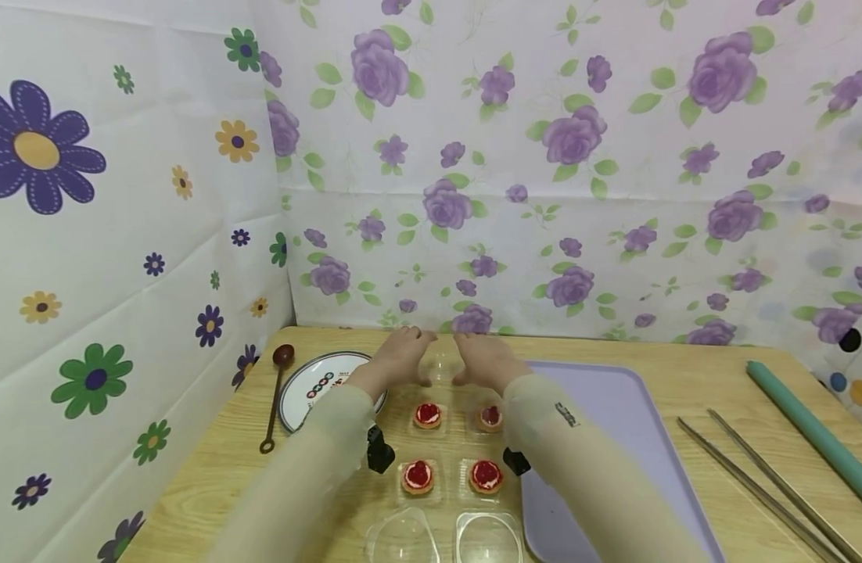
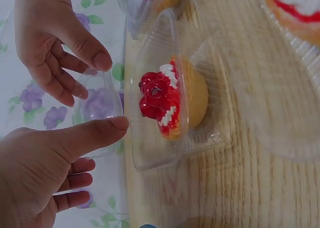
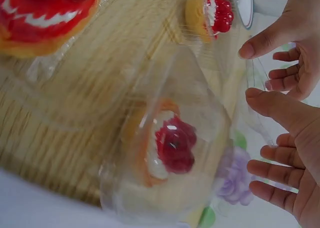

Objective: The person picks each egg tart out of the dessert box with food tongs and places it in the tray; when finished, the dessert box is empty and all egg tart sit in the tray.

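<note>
Near the back of the table, my left hand and right hand face each other with a clear plastic container between them. The left hand holds its near side in the left wrist view, thumb over the edge and fingers behind. Across from it, the right hand holds the other side in the right wrist view. Closest in front of the hands are two cherry tarts, the left tart and the right tart, in clear boxes. Sleeves partly cover the right box.
Two more tarts, one left and one right, sit in front boxes, their clear lids laid open toward me. Left are a plate and brown spoon; right, a purple tray, metal tongs and teal roll.
</note>
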A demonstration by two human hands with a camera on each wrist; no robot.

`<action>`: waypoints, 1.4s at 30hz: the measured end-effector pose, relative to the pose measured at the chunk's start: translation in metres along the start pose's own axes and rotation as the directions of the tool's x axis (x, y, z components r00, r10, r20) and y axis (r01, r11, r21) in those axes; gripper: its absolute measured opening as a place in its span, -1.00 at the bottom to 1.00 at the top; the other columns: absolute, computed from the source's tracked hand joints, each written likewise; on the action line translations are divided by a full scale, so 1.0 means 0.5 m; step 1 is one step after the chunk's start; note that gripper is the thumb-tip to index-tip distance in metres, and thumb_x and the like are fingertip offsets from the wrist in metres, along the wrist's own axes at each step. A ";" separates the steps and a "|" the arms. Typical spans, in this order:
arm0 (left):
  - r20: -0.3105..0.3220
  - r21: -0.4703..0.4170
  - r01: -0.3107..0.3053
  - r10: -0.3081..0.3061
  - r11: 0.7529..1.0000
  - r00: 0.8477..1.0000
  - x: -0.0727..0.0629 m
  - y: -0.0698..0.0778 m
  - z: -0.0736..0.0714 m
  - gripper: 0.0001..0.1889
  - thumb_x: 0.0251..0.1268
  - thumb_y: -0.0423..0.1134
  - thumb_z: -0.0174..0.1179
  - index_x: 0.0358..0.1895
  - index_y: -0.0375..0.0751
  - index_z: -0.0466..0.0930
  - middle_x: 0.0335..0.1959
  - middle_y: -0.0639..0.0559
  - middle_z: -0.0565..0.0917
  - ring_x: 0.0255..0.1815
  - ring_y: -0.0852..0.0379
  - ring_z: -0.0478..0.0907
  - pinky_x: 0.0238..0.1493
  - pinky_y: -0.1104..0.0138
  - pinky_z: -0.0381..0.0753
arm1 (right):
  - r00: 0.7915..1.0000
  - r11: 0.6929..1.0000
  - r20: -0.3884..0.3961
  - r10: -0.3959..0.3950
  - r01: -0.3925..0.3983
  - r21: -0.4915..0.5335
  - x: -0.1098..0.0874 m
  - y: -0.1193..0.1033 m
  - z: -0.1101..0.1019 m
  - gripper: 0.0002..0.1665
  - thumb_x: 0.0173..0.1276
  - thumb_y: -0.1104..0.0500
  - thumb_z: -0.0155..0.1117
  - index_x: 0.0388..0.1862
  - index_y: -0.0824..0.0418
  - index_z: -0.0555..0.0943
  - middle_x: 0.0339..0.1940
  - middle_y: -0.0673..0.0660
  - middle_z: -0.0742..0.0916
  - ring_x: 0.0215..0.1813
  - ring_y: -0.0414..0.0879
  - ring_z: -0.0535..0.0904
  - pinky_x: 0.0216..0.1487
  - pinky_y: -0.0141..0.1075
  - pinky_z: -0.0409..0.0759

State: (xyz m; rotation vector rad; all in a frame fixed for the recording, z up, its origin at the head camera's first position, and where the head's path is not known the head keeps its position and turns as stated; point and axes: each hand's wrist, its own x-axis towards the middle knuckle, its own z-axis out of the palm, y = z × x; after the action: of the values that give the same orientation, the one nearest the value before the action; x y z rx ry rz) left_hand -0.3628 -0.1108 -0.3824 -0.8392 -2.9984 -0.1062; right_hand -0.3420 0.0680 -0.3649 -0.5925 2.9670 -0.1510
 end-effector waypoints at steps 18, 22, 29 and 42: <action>0.165 -0.036 0.073 -0.066 0.997 0.984 0.010 0.002 0.008 -0.21 0.01 -0.13 0.46 0.37 -0.10 0.33 0.24 -0.13 0.49 0.31 -0.09 0.36 0.36 0.10 0.38 | 0.995 0.999 0.099 0.027 -0.031 0.034 0.014 0.000 0.028 -0.21 0.25 0.02 0.36 0.38 0.31 0.34 0.32 0.26 0.54 0.36 0.15 0.43 0.42 -0.04 0.36; 0.179 -0.041 0.075 -0.067 0.996 0.982 0.013 -0.001 0.007 -0.16 0.00 -0.11 0.46 0.41 -0.09 0.28 0.27 -0.15 0.47 0.32 -0.11 0.35 0.35 0.08 0.38 | 0.995 0.998 0.097 0.030 -0.034 0.047 0.013 0.002 0.028 -0.17 0.26 0.01 0.35 0.41 0.31 0.29 0.36 0.27 0.50 0.39 0.16 0.40 0.44 -0.04 0.34; 0.200 -0.039 0.076 -0.067 0.996 0.977 0.014 -0.004 -0.008 -0.10 -0.02 -0.08 0.47 0.44 -0.05 0.22 0.31 -0.19 0.44 0.34 -0.16 0.34 0.36 0.04 0.37 | 0.997 0.999 0.078 0.016 -0.019 0.033 0.008 0.000 0.019 -0.15 0.28 -0.04 0.33 0.42 0.33 0.28 0.37 0.31 0.47 0.39 0.18 0.39 0.42 -0.01 0.36; 0.025 -0.063 -0.013 0.015 0.998 1.000 -0.024 0.027 -0.063 -0.17 0.02 -0.01 0.44 0.41 -0.06 0.28 0.20 -0.14 0.49 0.25 -0.12 0.40 0.37 -0.07 0.31 | 0.997 0.997 -0.037 -0.063 0.065 0.050 -0.041 -0.002 -0.022 -0.09 0.28 -0.11 0.31 0.46 0.28 0.22 0.42 0.29 0.42 0.41 0.18 0.36 0.43 0.00 0.34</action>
State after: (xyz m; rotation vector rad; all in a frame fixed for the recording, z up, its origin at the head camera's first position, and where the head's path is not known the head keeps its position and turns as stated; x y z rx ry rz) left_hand -0.3455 -0.1076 -0.3505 -0.8735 -3.0267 -0.1924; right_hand -0.3239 0.0757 -0.3520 -0.6854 2.9690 -0.2449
